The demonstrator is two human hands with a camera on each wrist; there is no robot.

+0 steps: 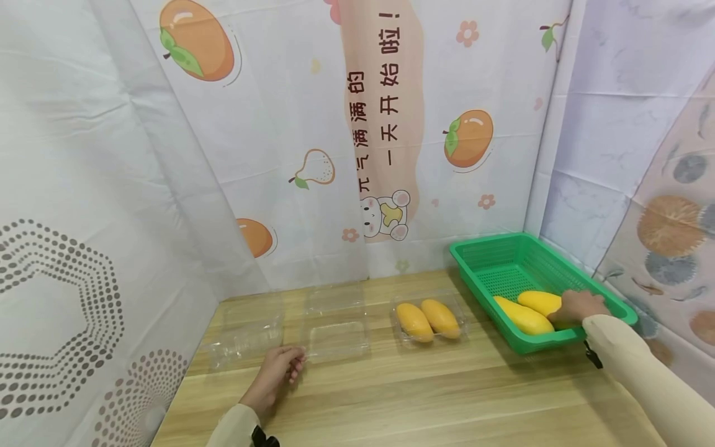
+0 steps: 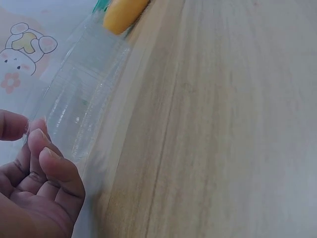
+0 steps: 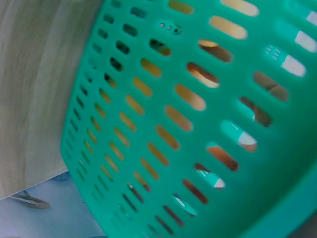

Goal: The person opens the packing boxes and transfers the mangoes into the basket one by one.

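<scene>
In the head view my left hand (image 1: 279,367) is at the near left corner of the middle clear plastic box (image 1: 335,338), whose lid stands raised behind it. The left wrist view shows my thumb and fingers (image 2: 49,161) pinching the edge of that clear box (image 2: 81,94). My right hand (image 1: 581,305) reaches into the green basket (image 1: 544,341), its fingers curled over a mango (image 1: 566,325) at the right. Two more yellow mangoes, one in front (image 1: 525,316) and one behind (image 1: 540,302), lie beside it. The basket's slotted wall (image 3: 163,119) mostly hides this hand in the right wrist view.
Right of the middle box, another clear box (image 1: 460,323) contains two mangoes (image 1: 416,323). A further clear box (image 1: 246,341), with its lid up, stands at the left. Printed curtains (image 1: 279,124) hang behind and at both sides of the wooden table (image 1: 402,397).
</scene>
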